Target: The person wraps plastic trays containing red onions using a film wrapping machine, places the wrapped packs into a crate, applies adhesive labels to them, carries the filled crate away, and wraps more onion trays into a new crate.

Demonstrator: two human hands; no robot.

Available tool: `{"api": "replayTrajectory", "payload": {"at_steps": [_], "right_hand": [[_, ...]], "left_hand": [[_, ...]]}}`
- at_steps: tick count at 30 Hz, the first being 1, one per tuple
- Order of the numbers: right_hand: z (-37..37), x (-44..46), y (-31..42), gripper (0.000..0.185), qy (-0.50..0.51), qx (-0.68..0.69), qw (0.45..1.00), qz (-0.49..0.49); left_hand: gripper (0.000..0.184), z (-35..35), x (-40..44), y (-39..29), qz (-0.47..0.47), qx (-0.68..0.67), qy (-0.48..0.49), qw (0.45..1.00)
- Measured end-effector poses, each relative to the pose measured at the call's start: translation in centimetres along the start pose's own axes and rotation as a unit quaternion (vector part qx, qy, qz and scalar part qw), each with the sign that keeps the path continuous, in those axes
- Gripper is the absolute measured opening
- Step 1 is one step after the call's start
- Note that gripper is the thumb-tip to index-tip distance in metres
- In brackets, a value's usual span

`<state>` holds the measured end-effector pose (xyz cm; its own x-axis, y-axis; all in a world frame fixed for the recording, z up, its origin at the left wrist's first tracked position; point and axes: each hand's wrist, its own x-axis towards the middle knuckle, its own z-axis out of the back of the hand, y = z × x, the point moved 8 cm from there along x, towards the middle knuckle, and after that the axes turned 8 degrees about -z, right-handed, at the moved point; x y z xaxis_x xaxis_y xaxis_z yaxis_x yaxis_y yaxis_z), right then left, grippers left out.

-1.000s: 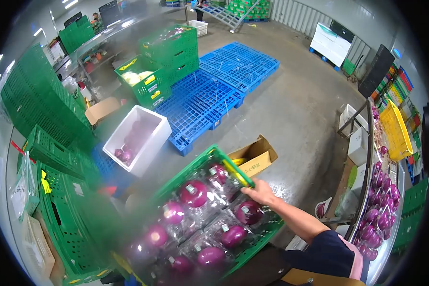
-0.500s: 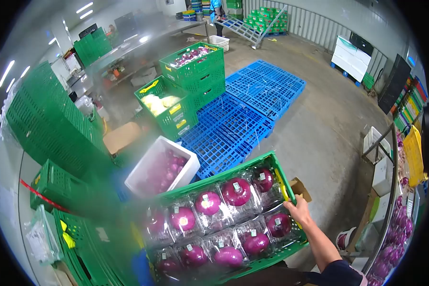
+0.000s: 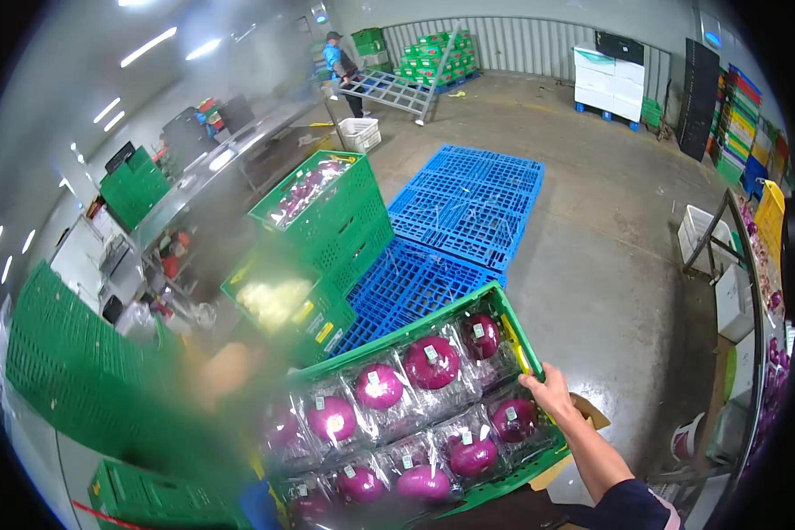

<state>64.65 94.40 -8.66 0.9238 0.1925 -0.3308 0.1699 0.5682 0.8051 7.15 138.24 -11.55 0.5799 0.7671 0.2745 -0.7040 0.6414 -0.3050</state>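
Observation:
A green crate (image 3: pixel 502 318) with several wrapped purple onions (image 3: pixel 432 362) in two rows is held in front of my body, over the floor. My right hand (image 3: pixel 548 389) is closed round the yellow handle at its right end. The crate's left end is smeared by a blur on the lens, and my left hand does not show there. Each onion sits in clear film with a small label. Just beyond the crate lie blue pallets (image 3: pixel 468 208).
Stacked green crates (image 3: pixel 327 221), the top one with purple produce, stand on the pallets. A crate of pale vegetables (image 3: pixel 275 303) is beside them. A person (image 3: pixel 337 64) holds a metal frame (image 3: pixel 393 91) at the back. A rack (image 3: pixel 751 265) stands at right.
The view has swung up and toward the pallets. The onion crate has come round to a more level position, still in my right hand. The white foam box has dropped out of clear view.

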Motion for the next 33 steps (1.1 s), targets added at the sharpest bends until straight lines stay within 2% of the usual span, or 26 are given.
{"api": "replayTrajectory", "payload": {"at_steps": [1,2,3,6,7,9,11,17,18,19,21,23,27,31,33], "right_hand": [[-0.2,1.2,1.4,0.035,0.007,0.018,1.000,-0.004],[-0.3,2.3,2.6,0.034,0.008,0.014,1.000,-0.006],[-0.4,3.8,4.1,0.033,0.007,0.011,1.000,-0.001],[-1.8,9.6,8.1,0.029,0.006,0.041,0.999,0.017],[-1.9,10.3,8.7,0.027,0.005,0.037,0.999,0.011],[-2.5,12.7,9.4,0.030,-0.016,0.039,0.999,0.020],[-3.5,15.2,9.6,0.030,-0.018,0.032,0.999,0.004],[-5.6,22.2,14.8,0.031,-0.044,-0.012,0.996,-0.078],[-5.2,23.4,16.4,0.032,-0.046,-0.014,0.994,-0.094],[-4.6,24.5,17.9,0.032,-0.066,-0.029,0.995,-0.070],[-3.7,25.6,21.5,0.032,-0.072,-0.049,0.992,-0.090],[-3.2,26.9,23.6,0.031,-0.074,-0.050,0.991,-0.103],[-2.3,30.5,26.3,0.029,-0.097,-0.023,0.991,-0.088],[-0.9,35.0,29.2,0.027,-0.100,-0.004,0.988,-0.121],[-0.8,39.4,30.9,0.026,-0.091,0.026,0.990,-0.100]], "left_hand": [[0.031,2.8,2.1,-5.0,0.085,-0.143,-0.014,0.986],[0.043,5.7,3.9,-10.1,0.167,-0.261,-0.046,0.950],[0.047,6.5,5.9,-12.8,0.155,-0.212,-0.025,0.964],[0.048,5.0,12.4,-13.1,0.192,-0.305,-0.043,0.932],[0.047,3.8,13.7,-11.4,0.180,-0.298,-0.030,0.937],[0.023,-0.3,17.6,-5.1,0.215,-0.354,-0.082,0.907],[0.015,-2.0,21.1,-4.8,0.227,-0.367,-0.089,0.898],[0.019,-8.1,35.8,-8.2,0.189,-0.214,0.031,0.958],[0.019,-8.6,38.4,-8.9,0.176,-0.209,0.070,0.959],[0.019,-9.4,41.2,-9.6,0.159,-0.228,0.072,0.958],[0.020,-10.6,45.6,-10.0,0.125,-0.284,0.047,0.950],[0.021,-10.2,48.1,-11.4,0.140,-0.310,0.041,0.940],[0.018,-9.8,56.6,-17.1,0.205,-0.322,0.092,0.919],[0.018,-9.4,62.6,-23.1,0.313,-0.389,0.102,0.860],[0.018,-9.6,65.5,-27.9,0.285,-0.416,0.090,0.859]]}}
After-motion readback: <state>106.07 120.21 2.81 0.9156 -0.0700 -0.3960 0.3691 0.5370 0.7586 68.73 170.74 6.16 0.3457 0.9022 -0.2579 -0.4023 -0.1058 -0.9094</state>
